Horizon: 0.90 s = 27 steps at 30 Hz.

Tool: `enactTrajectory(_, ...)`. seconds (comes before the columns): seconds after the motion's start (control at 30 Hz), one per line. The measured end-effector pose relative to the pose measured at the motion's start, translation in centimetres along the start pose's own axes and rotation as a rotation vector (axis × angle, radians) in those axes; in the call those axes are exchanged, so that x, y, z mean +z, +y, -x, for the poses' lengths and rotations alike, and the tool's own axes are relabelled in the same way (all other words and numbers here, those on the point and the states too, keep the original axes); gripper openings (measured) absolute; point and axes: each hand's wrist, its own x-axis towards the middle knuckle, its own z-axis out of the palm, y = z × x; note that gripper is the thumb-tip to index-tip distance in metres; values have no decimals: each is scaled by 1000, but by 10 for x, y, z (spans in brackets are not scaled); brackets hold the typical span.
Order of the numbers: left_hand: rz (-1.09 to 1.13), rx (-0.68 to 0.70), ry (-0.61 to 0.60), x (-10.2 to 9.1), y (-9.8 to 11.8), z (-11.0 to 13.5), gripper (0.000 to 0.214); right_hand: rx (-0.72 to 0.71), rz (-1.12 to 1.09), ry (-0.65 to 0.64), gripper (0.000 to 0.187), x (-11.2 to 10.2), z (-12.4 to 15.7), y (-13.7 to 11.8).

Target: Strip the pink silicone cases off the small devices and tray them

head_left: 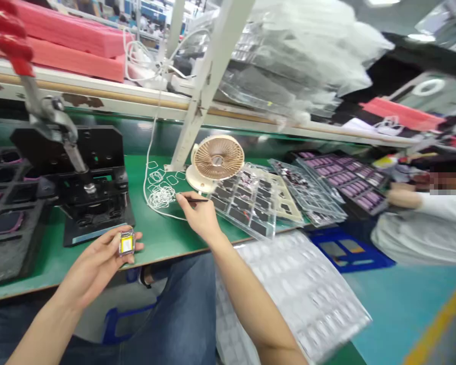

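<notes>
My left hand [105,256] holds a small square watch case [126,243] between thumb and fingers, just over the front edge of the green bench. The case has a clear-looking rim, a yellow border and a white middle. Pinched in my right hand [201,215] is a thin dark tool that looks like tweezers [198,200]. Its tip end points at a loose pile of thin white rings [161,196], right beside my fingertips. Whether the tip touches a ring is too small to tell. Several single rings [172,180] lie behind the pile.
A black lever press [95,187] with a red handle stands left, next to a foam tray [7,253] of watch cases. Behind my right hand are a small fan [218,158] and clear parts trays [247,203]. A large plastic tray [300,284] juts out front right. A co-worker's arm [406,197] shows far right.
</notes>
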Motion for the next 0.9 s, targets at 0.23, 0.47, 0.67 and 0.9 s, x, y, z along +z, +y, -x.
enactTrajectory(0.23,-240,61,-181,55,11,-30,40,50,-130,-126,52,6,-20,9)
enactTrajectory(0.47,-125,-14,-151,73,11,-39,42,2,40,26,61,-34,13,1)
enactTrajectory(0.67,-52,-103,115,35,-2,19,37,215,532,119,36,-154,-7,41)
enactTrajectory(0.9,-80,-170,220,22,-25,50,44,456,940,-215,30,-207,-63,78)
